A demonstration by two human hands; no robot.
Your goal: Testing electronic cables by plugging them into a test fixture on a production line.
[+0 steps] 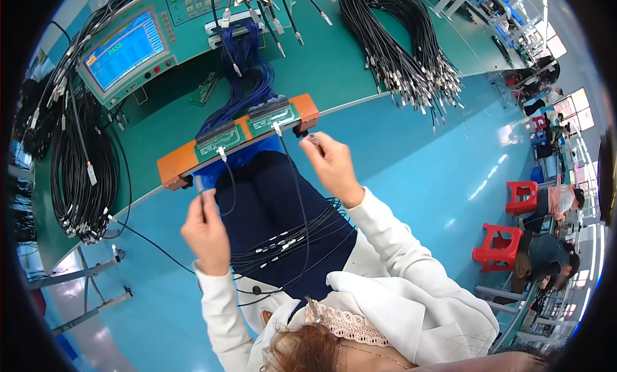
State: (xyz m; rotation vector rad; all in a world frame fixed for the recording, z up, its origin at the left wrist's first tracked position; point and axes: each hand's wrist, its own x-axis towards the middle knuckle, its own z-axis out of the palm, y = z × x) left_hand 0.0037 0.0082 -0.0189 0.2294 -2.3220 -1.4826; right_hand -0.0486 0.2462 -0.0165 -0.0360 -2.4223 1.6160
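My left hand (207,234) is closed in a pinch on a small grey cable connector (199,183), just off the left end of an orange test fixture (177,168). Off the fixture's right end, my right hand (333,166) pinches a small metallic connector (313,139), mostly covered by the fingers. Two green circuit boards sit on the fixture, the left board (209,150) and the right board (263,123). A white plug (222,154) is at the left board and another white plug (277,129) at the right one, each with a black cable hanging down. Several black cables (283,243) lie across my lap.
A tester with a lit screen (125,49) stands back left on the green table (347,76). Blue wires (247,76) run to the fixture. Black cable bundles lie at the right (402,44) and hang at the left (83,173). Red stools (498,247) and other people are farther right.
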